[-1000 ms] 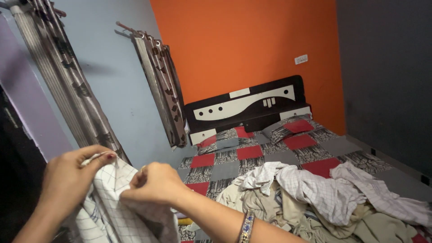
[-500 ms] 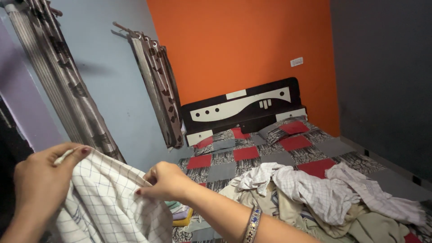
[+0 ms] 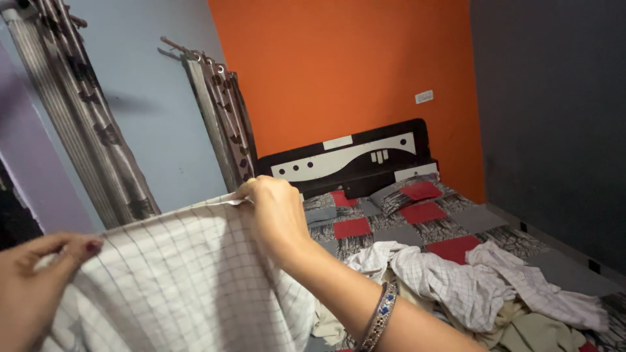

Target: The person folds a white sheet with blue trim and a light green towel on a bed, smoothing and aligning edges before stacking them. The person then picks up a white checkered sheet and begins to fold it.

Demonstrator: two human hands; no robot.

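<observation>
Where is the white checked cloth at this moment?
In the head view, the checked cloth is at lower left, stretched between the left hand and the right hand, beside the bed.

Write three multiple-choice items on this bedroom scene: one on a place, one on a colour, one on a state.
1. Where does the pile of clothes lie?
A. on the bed
B. on a chair
C. in a basket

2. What colour is the wall behind the headboard?
A. green
B. orange
C. white

3. How is the checked cloth held?
A. folded small
B. rolled up
C. stretched between the left hand and right hand

Answers: 1 A, the clothes rest on the patchwork bedspread; 2 B, orange shows above the headboard; 3 C, each hand grips one upper corner.
</observation>
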